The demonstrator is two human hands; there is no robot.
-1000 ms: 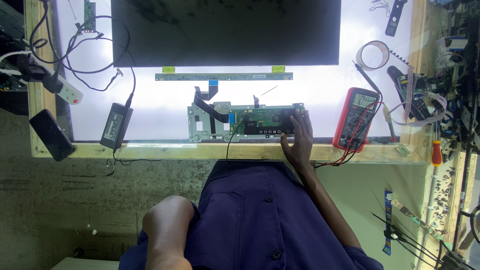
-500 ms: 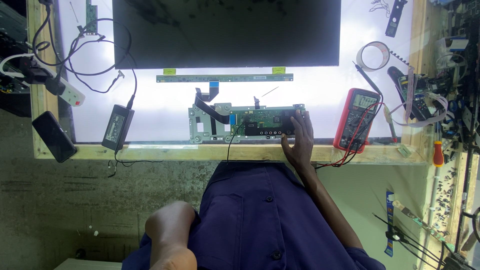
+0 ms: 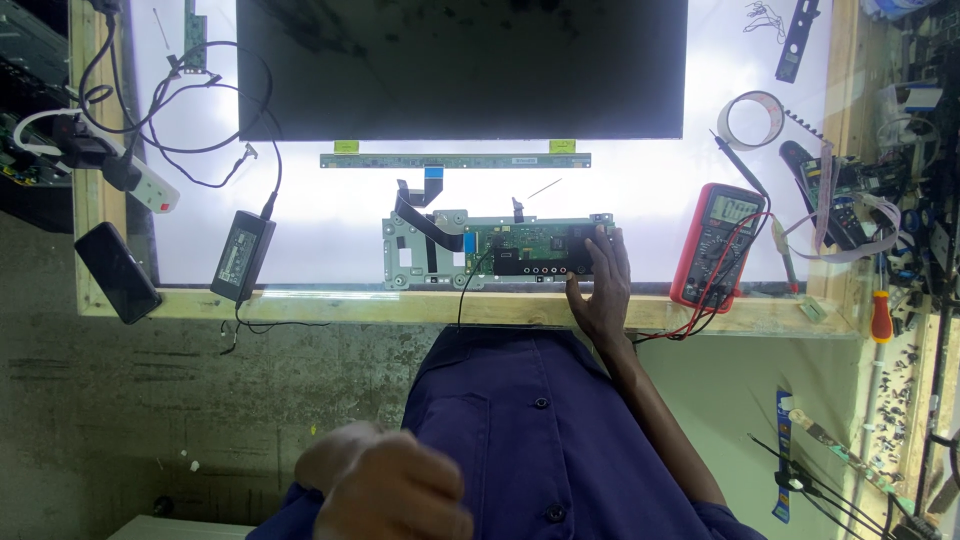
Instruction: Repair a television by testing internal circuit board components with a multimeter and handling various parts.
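1. My right hand (image 3: pixel 600 285) lies on the right end of the green circuit board (image 3: pixel 530 250); fingers loosely spread, flat on the board's dark connector block, gripping nothing; the heel of the hand rests at the bench's wooden front rail (image 3: pixel 400 305).
2. The board sits in its grey metal bracket (image 3: pixel 410 255), which runs away to the left of my right hand; flat ribbon cables (image 3: pixel 425 205) rise from it beyond my fingertips toward the narrow strip board (image 3: pixel 455 160) and the dark screen panel (image 3: pixel 460 65) farther off.
3. Just right of that hand: the red multimeter (image 3: pixel 718 245), its leads trailing back toward my wrist; beyond it a roll of tape (image 3: pixel 755 115); an orange-handled screwdriver (image 3: pixel 880 315) lies farther right.
4. My left hand (image 3: pixel 395 485) is low by my lap, well short of the bench; blurred, so I cannot tell whether it is curled or spread; it holds nothing I can make out.
5. Change against the frames a moment earlier: right hand has not shifted on the board; left hand has drifted rightward in front of my shirt; board, meter and cables unmoved; reads as a steadying hold on the board with the other hand free.
6. Far left of both hands: black power adapter (image 3: pixel 243 255) and a dark phone (image 3: pixel 117 272) on the rail.
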